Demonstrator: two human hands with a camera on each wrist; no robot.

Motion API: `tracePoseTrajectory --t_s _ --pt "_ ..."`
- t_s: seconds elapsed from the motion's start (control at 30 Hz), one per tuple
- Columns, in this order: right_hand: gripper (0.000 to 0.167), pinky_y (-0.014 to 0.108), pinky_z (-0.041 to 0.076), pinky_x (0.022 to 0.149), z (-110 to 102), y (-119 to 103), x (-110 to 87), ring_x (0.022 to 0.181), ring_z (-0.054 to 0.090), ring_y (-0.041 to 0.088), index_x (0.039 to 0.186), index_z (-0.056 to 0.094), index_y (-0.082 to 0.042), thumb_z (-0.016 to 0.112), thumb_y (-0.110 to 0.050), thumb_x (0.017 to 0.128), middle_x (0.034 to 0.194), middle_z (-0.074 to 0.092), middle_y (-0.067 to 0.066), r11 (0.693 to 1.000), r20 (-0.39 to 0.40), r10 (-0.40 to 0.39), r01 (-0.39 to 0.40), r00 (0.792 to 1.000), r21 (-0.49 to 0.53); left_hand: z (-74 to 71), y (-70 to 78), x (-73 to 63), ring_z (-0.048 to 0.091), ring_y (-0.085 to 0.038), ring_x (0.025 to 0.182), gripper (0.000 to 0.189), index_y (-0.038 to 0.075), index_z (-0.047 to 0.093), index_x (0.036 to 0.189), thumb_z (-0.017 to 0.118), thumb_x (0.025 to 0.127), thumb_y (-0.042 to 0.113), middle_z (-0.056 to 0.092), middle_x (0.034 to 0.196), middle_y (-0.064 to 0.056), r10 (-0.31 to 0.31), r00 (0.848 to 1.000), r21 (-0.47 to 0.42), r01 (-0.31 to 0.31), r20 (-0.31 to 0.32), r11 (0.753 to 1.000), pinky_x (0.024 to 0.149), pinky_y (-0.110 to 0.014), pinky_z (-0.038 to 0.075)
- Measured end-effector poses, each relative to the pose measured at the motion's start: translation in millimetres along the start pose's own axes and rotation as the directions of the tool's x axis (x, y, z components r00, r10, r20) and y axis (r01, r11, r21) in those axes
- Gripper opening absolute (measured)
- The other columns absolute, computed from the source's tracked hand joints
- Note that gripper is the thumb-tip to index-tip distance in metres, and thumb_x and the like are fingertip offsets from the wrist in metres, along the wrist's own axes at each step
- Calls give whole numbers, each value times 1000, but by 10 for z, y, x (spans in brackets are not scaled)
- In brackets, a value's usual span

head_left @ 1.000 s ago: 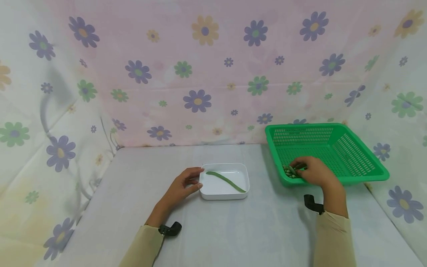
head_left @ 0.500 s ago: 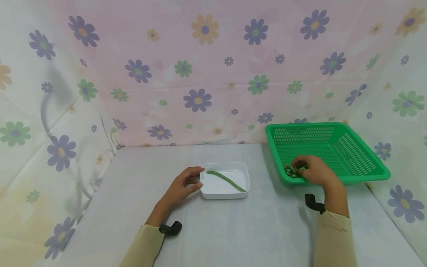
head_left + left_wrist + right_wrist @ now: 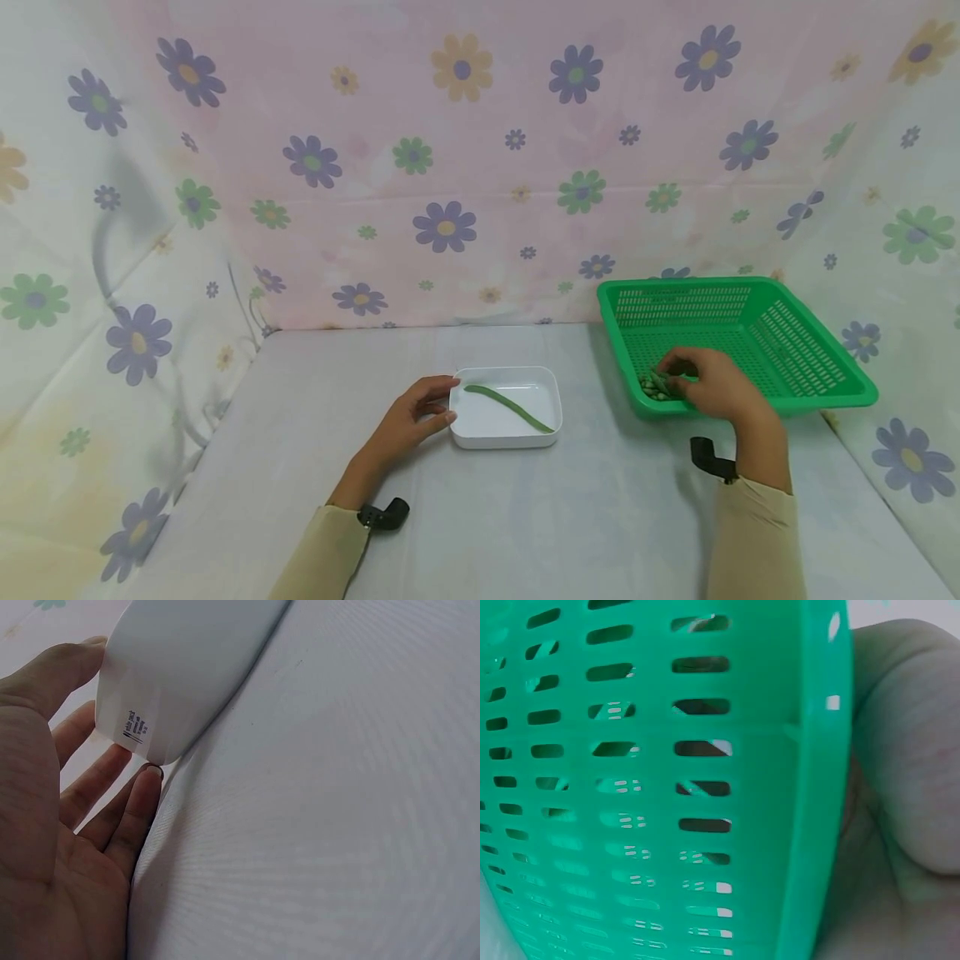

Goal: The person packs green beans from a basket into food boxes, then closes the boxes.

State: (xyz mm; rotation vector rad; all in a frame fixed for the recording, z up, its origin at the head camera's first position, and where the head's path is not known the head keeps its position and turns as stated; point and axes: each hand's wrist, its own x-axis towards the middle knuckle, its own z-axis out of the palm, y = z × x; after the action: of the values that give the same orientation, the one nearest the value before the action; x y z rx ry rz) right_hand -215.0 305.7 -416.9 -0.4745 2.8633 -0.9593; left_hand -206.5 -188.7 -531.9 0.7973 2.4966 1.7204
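Tray (image 3: 504,442) a little right of mid-table, basket (image 3: 817,403) farther right. One bean (image 3: 512,406) lies slantwise inside the tray, far-left to near-right. More beans (image 3: 654,387) are heaped at the basket's near-left corner; count not clear, partly hidden by fingers. Left hand (image 3: 408,415) at the tray's left end: thumb nearer, fingers spread apart and lightly bent, tips touching the wall, seemingly just to steady it. Right hand (image 3: 716,385) reaches over the basket's near rim, thumb and fingers curled together at the heap. Cannot tell whether a bean is pinched: right wrist view shows mostly slotted green wall, with the fingertips out of sight. Step in hand, by my reading: picking a bean from the heap while the tray is held in place. Next move would call for a sure pinch on a single bean, freed from its neighbours, then a lift clear of the rim; a tangled one could drag others along.
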Motion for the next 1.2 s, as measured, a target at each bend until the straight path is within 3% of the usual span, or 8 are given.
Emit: tracePoseTrajectory --t_s 0.3,0.5,0.57,0.67,0.8,0.93,1.0,1.2 --pt "22 66 54 98 -17 -76 -25 122 63 50 127 69 1 64 -1 105 125 71 24 1000 -117 -20 20 993 -1 -7 -4 -1 56 -34 141 56 16 55 153 75 101 15 53 158 -6 -10 1000 7 10 -2 1000 108 -44 55" --pt "20 67 54 94 -25 -125 -24 116 65 48 123 70 1 65 1 104 120 72 23 995 -247 -96 100 964 3 -7 -19 3 56 -32 141 56 19 55 153 76 101 16 52 158 -4 -20 1000 9 20 0 1000 108 -43 55" --pt "19 62 55 93 -22 -141 -24 113 67 45 122 71 1 66 1 103 118 74 22 991 -295 -130 131 947 -15 -7 -25 3 56 -31 141 56 20 55 153 76 101 17 52 158 -3 -25 1000 9 25 1 1000 108 -43 55" --pt "20 38 56 94 -12 -163 -18 109 68 36 120 73 -1 69 2 101 115 75 19 983 -359 -179 177 916 -40 -10 -40 2 56 -31 141 56 20 55 153 76 101 17 52 158 -2 -28 1000 10 28 0 1000 108 -44 55" --pt "22 14 45 90 -2 -210 -4 105 67 28 120 74 -3 72 3 98 113 76 16 973 -431 -230 221 872 -72 -13 -49 2 56 -32 141 56 19 55 153 76 101 17 52 158 -4 -21 1000 8 21 -1 1000 108 -46 54" --pt "24 12 43 91 2 -278 15 105 67 23 118 75 -2 73 7 96 112 76 16 960 -489 -278 259 827 -107 -12 -37 4 55 -31 141 56 20 55 153 76 101 16 52 158 -3 -27 1000 3 27 1 1000 109 -46 54" --pt "26 11 43 91 -1 -306 26 106 68 14 117 75 -2 74 10 94 111 76 15 951 -515 -304 283 801 -122 -11 -30 5 55 -31 142 56 20 55 153 76 101 16 52 158 -3 -28 1000 -1 28 3 1000 109 -45 54" --pt "32 10 47 94 -12 -392 65 109 59 -12 112 76 1 75 20 86 108 77 16 908 -595 -396 395 700 -139 -14 -15 5 55 -32 142 56 18 55 153 75 101 16 52 158 -4 -25 1000 -6 25 4 1000 108 -44 55"
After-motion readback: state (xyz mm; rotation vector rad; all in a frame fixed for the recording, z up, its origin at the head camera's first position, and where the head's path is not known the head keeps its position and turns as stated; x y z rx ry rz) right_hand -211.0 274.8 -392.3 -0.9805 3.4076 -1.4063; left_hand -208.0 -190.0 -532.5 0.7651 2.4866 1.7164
